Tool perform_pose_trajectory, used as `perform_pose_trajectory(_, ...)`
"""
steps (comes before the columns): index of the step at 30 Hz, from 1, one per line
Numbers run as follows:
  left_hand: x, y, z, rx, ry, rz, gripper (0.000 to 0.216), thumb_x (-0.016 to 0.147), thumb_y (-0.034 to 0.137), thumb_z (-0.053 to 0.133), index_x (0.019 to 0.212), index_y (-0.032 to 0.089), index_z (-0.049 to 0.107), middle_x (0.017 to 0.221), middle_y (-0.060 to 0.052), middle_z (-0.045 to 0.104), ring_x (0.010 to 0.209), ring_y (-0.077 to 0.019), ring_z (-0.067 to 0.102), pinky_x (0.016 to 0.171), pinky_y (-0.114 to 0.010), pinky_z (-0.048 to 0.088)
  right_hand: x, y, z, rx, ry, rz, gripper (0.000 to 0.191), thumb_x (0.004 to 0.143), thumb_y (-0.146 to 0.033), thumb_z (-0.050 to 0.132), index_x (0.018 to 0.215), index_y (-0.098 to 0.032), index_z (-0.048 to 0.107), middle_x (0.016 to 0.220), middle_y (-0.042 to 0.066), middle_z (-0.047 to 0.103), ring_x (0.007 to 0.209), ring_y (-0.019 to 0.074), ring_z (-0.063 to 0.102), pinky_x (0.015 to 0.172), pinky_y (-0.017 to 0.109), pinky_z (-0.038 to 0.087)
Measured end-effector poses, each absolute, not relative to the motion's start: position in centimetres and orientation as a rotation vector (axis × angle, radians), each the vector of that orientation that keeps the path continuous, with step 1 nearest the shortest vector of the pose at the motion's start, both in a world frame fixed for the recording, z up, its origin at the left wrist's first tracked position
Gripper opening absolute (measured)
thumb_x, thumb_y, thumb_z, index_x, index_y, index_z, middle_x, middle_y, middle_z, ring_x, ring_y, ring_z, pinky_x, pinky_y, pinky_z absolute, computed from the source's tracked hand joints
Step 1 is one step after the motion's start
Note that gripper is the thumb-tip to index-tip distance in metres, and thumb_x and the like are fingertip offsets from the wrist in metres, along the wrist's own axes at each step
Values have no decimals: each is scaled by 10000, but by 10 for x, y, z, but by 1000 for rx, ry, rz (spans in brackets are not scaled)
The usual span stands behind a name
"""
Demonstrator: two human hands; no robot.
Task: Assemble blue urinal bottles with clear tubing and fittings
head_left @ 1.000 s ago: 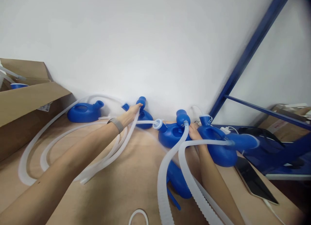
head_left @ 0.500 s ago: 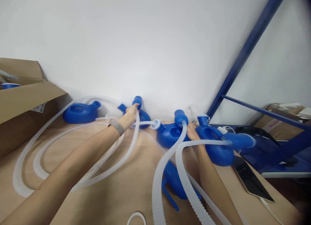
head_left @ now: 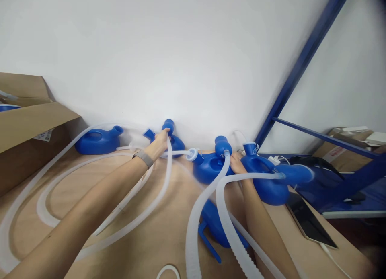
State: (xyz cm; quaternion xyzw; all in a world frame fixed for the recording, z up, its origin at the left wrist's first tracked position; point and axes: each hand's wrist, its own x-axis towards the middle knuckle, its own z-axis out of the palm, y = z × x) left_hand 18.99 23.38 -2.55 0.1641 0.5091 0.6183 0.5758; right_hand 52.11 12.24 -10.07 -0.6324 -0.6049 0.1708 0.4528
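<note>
My left hand (head_left: 161,141) is closed around the base of a blue funnel (head_left: 168,127), where a white hose (head_left: 167,172) joins it. Behind that hand a blue urinal bottle (head_left: 177,144) stands against the wall. My right hand (head_left: 237,163) is in the gap between a blue bottle (head_left: 206,168) and another blue bottle (head_left: 267,186); its fingertips are partly hidden. Close by, a second funnel (head_left: 222,145) rests over the middle bottle with its ribbed hose (head_left: 193,234) hanging forward. A third funnel (head_left: 295,175) lies across the right bottle.
A further blue bottle (head_left: 98,141) stands at left, beside an open cardboard box (head_left: 42,146). Another bottle (head_left: 215,222) lies under the hoses in front. At right are a tablet (head_left: 310,218) on the table edge, a blue metal frame (head_left: 301,70) and a cardboard box (head_left: 340,150).
The hose loop at left has swung wider, toward the lower left. My two hands keep nearly the same places, and the whole view has shifted slightly.
</note>
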Motion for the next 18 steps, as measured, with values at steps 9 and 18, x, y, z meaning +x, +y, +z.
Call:
perform_pose_trajectory(9,188,239,-33,396,1102,1446,288,1019,351,674,1213,139,656,1100,-69,693,866,-163,691,727,-313,619,519,120,-97,-1580,-1505,420,357,944,-475,540,713,-245,686,1026,133,785,1236,378,640,1141,472,436)
perform_pose_trajectory(18,182,240,-24,406,1108,1360,280,1011,304,685,1233,139,645,1120,-72,689,876,-164,696,718,-304,628,516,119,-97,-1619,-1506,435,344,1024,-480,628,1177,-181,704,1289,83,694,1195,258,655,1081,493,512)
